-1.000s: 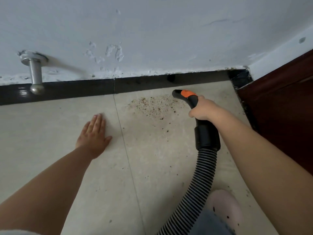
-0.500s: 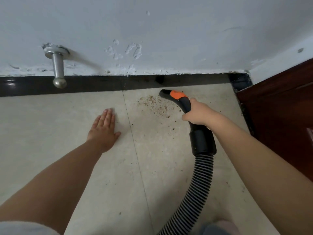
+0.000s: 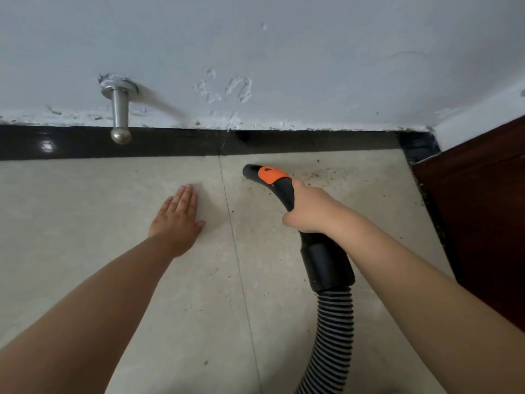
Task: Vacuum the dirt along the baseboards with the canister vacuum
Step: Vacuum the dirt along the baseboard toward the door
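Note:
My right hand (image 3: 311, 207) grips the curved black vacuum handle (image 3: 279, 187), which has an orange patch near its open mouth. The mouth points left, close to the tile floor (image 3: 142, 280) and just short of the black baseboard (image 3: 298, 142). A ribbed grey-black hose (image 3: 332, 336) runs from the handle's collar down to the bottom edge. Brown dirt specks (image 3: 324, 174) lie on the tile right of the mouth, near the baseboard. My left hand (image 3: 177, 220) rests flat on the floor, fingers together, left of a tile joint.
A metal door stopper (image 3: 119, 115) sticks out of the white wall (image 3: 284, 52) above the baseboard at the left. A dark red-brown wooden door or panel (image 3: 483, 209) closes off the right side, with grime along its foot.
The handle's mouth has swept left across the dirt patch, and much of the dirt left of it is gone. My view has shifted, so the stopper sits further right. My left hand stays flat.

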